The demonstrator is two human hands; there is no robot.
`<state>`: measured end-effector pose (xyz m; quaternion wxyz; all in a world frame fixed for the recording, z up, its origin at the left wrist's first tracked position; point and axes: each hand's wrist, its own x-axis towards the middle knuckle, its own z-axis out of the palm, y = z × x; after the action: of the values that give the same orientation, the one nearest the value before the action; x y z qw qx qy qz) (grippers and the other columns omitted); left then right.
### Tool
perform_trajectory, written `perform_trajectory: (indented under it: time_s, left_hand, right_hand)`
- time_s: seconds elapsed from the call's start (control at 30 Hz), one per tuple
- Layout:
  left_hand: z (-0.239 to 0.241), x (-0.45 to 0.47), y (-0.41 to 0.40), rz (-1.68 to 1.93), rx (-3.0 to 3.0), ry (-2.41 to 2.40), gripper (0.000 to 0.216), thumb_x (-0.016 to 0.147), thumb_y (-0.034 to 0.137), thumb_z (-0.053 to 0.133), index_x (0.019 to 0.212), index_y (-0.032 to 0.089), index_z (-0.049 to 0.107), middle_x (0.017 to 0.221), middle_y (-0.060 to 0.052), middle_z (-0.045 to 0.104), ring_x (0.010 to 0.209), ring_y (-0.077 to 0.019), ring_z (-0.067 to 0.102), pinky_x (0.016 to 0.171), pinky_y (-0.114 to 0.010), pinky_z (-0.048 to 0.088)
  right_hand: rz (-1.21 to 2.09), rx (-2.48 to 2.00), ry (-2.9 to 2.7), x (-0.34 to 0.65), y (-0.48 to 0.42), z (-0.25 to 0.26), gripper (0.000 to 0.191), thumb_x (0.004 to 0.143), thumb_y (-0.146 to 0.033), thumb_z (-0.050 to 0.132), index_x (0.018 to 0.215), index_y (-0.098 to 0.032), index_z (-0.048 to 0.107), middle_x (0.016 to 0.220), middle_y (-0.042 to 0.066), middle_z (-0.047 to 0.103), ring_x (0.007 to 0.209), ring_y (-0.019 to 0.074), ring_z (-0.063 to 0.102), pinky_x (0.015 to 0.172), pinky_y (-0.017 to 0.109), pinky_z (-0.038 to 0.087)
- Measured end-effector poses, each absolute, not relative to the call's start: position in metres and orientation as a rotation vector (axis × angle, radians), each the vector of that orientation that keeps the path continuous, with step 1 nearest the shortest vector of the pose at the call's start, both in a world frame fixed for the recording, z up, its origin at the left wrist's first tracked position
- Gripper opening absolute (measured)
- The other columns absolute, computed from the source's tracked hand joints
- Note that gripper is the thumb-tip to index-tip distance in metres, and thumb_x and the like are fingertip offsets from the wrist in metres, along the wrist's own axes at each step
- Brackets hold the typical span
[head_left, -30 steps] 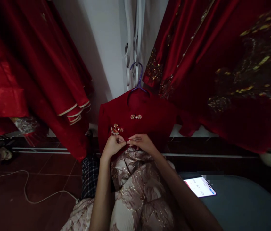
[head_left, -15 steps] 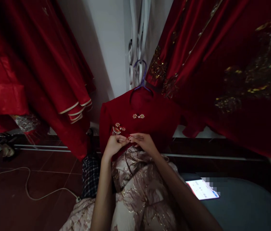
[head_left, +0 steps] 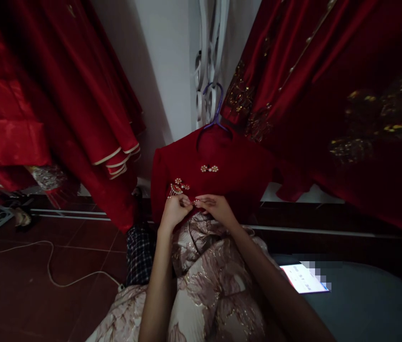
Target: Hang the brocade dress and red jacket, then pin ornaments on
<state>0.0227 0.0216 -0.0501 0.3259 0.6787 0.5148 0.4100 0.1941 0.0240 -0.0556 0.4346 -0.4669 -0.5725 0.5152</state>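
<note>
A dark red jacket [head_left: 244, 164] hangs in front of me on a purple hanger [head_left: 218, 102]. A pearled, flower-shaped fastener [head_left: 209, 168] sits below its neckline, and a fan-shaped ornament with hanging beads [head_left: 176, 189] is lower on its left side. At the jacket's lower front, my left hand [head_left: 176, 211] is closed in a pinch. My right hand [head_left: 217, 209] meets it fingertip to fingertip, also pinched. Something small and shiny shows between the fingertips, mostly hidden by them. Patterned pale pink fabric [head_left: 208, 285] covers my lap under my forearms.
Red garments hang at left [head_left: 94, 104] and a gold-sequined one [head_left: 293, 95] at right. A white scrolled metal rack [head_left: 206, 52] holds the hanger. A lit phone [head_left: 304, 278] lies on a grey seat [head_left: 372, 308]. A white cable [head_left: 76, 284] crosses the tiled floor.
The whole view has shifted slightly, so things appear a little further right. My left fingers have curled in more tightly; both hands stay together at the same spot on the jacket.
</note>
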Motion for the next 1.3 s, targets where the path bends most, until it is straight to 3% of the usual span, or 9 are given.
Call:
perform_trajectory:
  time_s: [0.17, 0.37, 0.77, 0.93, 1.3]
  left_hand:
    - [-0.051, 0.025, 0.024, 1.053, 1.753, 1.331, 0.011, 0.066, 0.019, 0.063, 0.076, 0.014, 0.063, 0.076, -0.004, 0.068, 0.069, -0.0131, 0.064, 0.068, -0.026, 0.051]
    - [-0.052, 0.023, 0.022, 0.974, 1.757, 1.267, 0.013, 0.068, 0.024, 0.065, 0.076, 0.015, 0.066, 0.077, -0.005, 0.07, 0.07, -0.0134, 0.064, 0.07, -0.026, 0.05]
    - [-0.05, 0.021, 0.019, 1.003, 1.766, 1.19, 0.019, 0.07, 0.027, 0.064, 0.082, 0.013, 0.066, 0.08, -0.006, 0.069, 0.072, -0.0128, 0.063, 0.072, -0.025, 0.05]
    - [-0.054, 0.022, 0.021, 0.982, 1.744, 1.166, 0.017, 0.07, 0.024, 0.065, 0.083, 0.012, 0.065, 0.08, -0.007, 0.068, 0.074, -0.013, 0.063, 0.073, -0.026, 0.05]
    - [-0.057, 0.023, 0.018, 0.979, 1.76, 1.173, 0.016, 0.067, 0.018, 0.065, 0.082, 0.013, 0.064, 0.079, -0.005, 0.068, 0.073, -0.0123, 0.063, 0.072, -0.025, 0.05]
  right_hand:
    - [1.078, -1.225, -1.472, 0.192, 0.022, -0.058, 0.032, 0.069, -0.037, 0.065, 0.095, -0.017, 0.067, 0.092, 0.007, 0.07, 0.08, 0.0191, 0.067, 0.058, 0.026, 0.056]
    - [0.854, -1.282, -1.633, 0.193, 0.021, -0.057, 0.021, 0.075, -0.031, 0.061, 0.092, -0.02, 0.067, 0.091, 0.005, 0.071, 0.081, 0.0165, 0.066, 0.078, 0.03, 0.053]
    - [1.201, -1.181, -1.652, 0.209, 0.027, -0.057, 0.036, 0.069, -0.037, 0.065, 0.096, -0.014, 0.065, 0.086, 0.008, 0.068, 0.07, 0.0142, 0.063, 0.048, 0.019, 0.049]
    - [1.321, -1.143, -1.618, 0.215, 0.028, -0.055, 0.038, 0.067, -0.037, 0.066, 0.097, -0.012, 0.065, 0.086, 0.007, 0.068, 0.069, 0.0132, 0.062, 0.047, 0.019, 0.048]
    - [1.237, -1.148, -1.581, 0.207, 0.028, -0.06, 0.039, 0.067, -0.037, 0.067, 0.096, -0.011, 0.067, 0.083, 0.009, 0.069, 0.063, 0.0117, 0.06, 0.046, 0.019, 0.048]
